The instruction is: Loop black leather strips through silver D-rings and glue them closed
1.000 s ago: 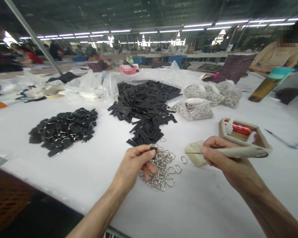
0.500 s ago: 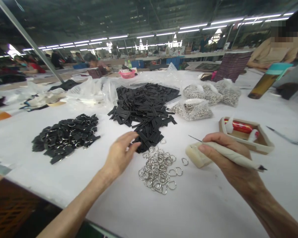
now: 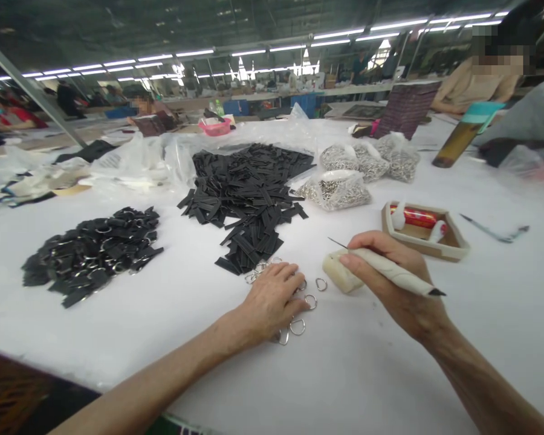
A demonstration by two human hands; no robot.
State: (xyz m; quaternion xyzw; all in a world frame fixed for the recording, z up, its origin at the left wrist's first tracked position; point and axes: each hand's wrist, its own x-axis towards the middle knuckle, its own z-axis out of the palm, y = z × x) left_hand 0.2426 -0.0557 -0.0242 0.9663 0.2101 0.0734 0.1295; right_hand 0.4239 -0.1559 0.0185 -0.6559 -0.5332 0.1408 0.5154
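Rings, metal, loose: left hand over them, thumb wide, best lifting singly; right hand holding thin-tipped tool.

Block: cream rounded block, lay on its own.
Rings: silver D-shaped metal rings, lay loose left of it, mostly hidden.
Tool: white-wrapped pen-shaped tool, held slantwise, thin needle pointing left.

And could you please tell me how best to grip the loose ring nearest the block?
Probably pinch the ring by its near edge, coming from the near side: it lies flat between the left hand and the block.
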